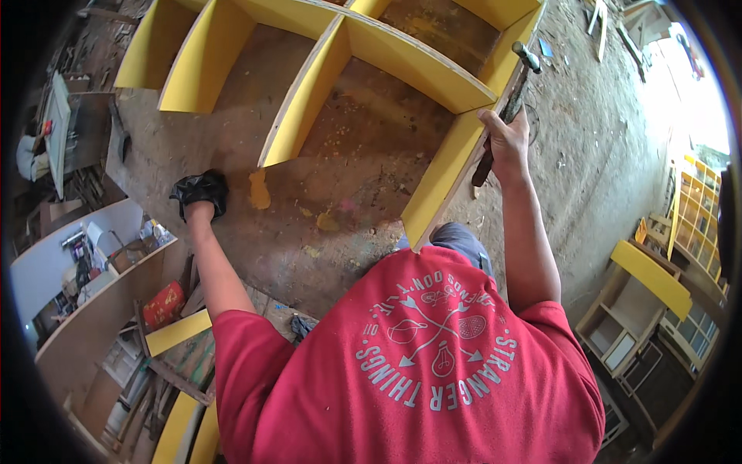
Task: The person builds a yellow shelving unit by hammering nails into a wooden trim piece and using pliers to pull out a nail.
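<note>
My right hand is closed around a hammer, its metal head pointing away from me and the handle's end showing below my fist. That hand is against the right edge of a yellow shelf frame with open compartments. On the left, my left hand is inside a black plastic bag, only the wrist showing. The bag hides its fingers, so I cannot tell whether they hold anything. Under the frame and between my arms is a brown, paint-spotted surface.
To the left stand a cluttered workbench, a red container and yellow boards. A person works at the far left. At the right are a small cabinet and yellow lattice frames by a concrete floor.
</note>
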Demonstrator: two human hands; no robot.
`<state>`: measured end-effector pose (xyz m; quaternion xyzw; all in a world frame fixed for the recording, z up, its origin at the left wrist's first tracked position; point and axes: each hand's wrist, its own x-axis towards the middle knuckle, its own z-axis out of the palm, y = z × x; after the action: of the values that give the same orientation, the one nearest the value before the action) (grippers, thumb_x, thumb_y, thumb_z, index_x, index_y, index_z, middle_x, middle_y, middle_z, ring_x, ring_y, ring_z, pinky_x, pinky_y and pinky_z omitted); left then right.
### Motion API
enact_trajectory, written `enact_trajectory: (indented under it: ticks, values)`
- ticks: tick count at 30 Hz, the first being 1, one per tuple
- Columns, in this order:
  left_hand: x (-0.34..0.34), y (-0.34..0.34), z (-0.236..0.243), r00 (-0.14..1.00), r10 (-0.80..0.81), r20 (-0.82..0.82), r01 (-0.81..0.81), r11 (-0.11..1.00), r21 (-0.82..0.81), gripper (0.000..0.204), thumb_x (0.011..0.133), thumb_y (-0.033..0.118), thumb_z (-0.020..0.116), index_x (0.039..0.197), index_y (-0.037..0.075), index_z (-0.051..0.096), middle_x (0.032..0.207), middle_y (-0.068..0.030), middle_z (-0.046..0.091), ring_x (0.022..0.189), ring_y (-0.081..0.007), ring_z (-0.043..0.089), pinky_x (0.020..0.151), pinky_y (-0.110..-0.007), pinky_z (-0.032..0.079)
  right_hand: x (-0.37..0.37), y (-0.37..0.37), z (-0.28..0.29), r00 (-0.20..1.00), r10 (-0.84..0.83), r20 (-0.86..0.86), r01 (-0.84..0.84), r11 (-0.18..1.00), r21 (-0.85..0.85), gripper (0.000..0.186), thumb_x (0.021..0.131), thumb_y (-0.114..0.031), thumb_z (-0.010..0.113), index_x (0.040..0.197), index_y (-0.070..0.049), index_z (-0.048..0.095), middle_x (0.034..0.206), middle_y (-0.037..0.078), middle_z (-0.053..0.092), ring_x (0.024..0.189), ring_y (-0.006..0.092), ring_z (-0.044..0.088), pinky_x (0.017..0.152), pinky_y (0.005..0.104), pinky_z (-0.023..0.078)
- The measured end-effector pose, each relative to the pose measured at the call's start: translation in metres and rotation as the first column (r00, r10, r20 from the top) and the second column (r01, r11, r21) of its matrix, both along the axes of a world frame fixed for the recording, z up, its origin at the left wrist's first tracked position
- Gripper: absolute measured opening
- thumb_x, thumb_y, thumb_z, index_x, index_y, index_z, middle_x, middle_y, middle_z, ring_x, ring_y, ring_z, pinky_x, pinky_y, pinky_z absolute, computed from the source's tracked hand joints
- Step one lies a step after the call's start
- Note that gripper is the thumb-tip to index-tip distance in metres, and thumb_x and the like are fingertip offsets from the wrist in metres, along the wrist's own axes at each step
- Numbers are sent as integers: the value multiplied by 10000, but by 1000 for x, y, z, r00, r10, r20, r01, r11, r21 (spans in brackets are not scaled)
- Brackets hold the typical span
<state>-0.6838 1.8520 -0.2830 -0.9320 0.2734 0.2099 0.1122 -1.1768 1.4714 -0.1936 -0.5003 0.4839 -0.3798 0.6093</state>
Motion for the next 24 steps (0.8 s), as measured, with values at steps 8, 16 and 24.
enact_trajectory:
  ticks: [8, 16, 24]
  values:
    - [14, 124, -83, 943, 218, 252, -73, 873, -482, 483, 1004, 445, 618, 1356, 126, 703, 1311, -191, 731, 1236, -377, 679, 1031, -462, 542, 14, 10, -12, 995, 95, 0, -95, 992, -81, 423, 903, -136, 766, 1267, -72, 560, 827, -24, 612, 558, 59, 531, 473, 232, 416]
    - [-4, 78, -62, 976, 173, 132, -139, 962, -235, 423, 1011, 377, 555, 1227, 74, 756, 1198, -233, 762, 1173, -402, 710, 1053, -473, 530, -5, 2, -6, 986, 86, -140, -92, 995, -41, 464, 905, -82, 751, 1322, -44, 551, 985, 23, 662, 750, 97, 635, 618, 263, 531]
    - [-19, 48, -45, 999, 15, 48, 9, 885, -466, 538, 1041, 508, 542, 1429, 162, 676, 1468, -156, 659, 1411, -355, 572, 1176, -446, 442, -8, -5, -20, 993, 12, -120, -35, 980, -194, 406, 901, -87, 769, 1259, -28, 588, 984, 8, 664, 840, 116, 638, 764, 305, 551]
